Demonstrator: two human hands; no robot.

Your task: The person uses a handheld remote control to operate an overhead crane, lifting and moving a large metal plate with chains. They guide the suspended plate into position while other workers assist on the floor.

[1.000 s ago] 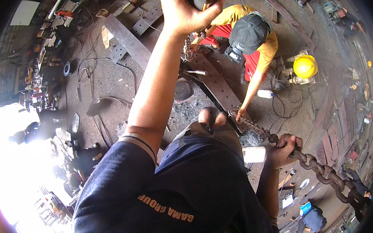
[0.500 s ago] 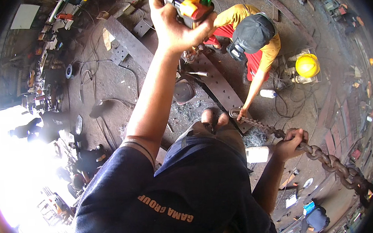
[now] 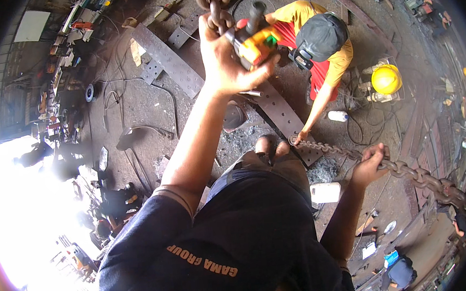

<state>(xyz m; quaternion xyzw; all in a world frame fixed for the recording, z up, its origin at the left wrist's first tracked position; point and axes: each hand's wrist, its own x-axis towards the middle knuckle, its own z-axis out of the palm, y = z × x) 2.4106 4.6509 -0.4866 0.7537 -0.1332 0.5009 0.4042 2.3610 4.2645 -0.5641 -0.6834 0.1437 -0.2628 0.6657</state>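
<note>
As a co-worker's hand (image 3: 300,137) touches it at the drilled plate (image 3: 281,107), a rusty chain (image 3: 427,179) runs through the right hand (image 3: 372,163), fingers curled round it. Likely heavy, rigid link by link yet flexible overall, it is best held around the sides, fingertips clear of gaps. The left hand (image 3: 228,70) grips a controller (image 3: 258,45), half-closed; whether it also holds the upper links (image 3: 215,9) is unclear. The chain's far end fades at the dark rim.
</note>
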